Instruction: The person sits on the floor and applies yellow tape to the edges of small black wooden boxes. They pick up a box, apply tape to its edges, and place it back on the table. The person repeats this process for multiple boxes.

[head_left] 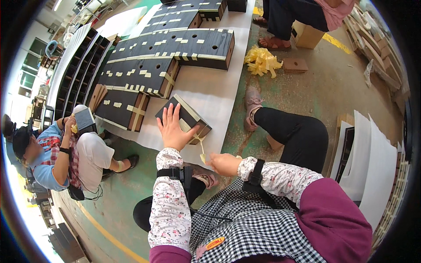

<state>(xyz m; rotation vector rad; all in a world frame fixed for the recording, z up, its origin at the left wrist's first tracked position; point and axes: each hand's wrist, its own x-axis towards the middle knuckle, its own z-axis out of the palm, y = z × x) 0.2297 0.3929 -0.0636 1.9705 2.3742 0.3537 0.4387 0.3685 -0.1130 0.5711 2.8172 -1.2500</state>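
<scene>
My left hand (175, 133) lies with spread fingers on a small black box (188, 117), pressing it against the white sheet. Pale masking tape runs along the box's edges. From the box's near corner a loose masking tape strip (201, 147) stretches toward me, its lower end by the fingers of my right hand (224, 164). That hand is closed in a pinch on the strip, a little off the box. Just beyond stand rows of longer black boxes (131, 72) with round holes and short pieces of tape on them.
White sheeting (206, 83) lies under the boxes. A heap of yellowish tape scraps (262, 61) and brown flat pieces (295, 65) are on the floor at right. At left a crouching co-worker (66, 153) handles another box; another person (298, 22) sits at far right. White sheets (370, 162) stand near right.
</scene>
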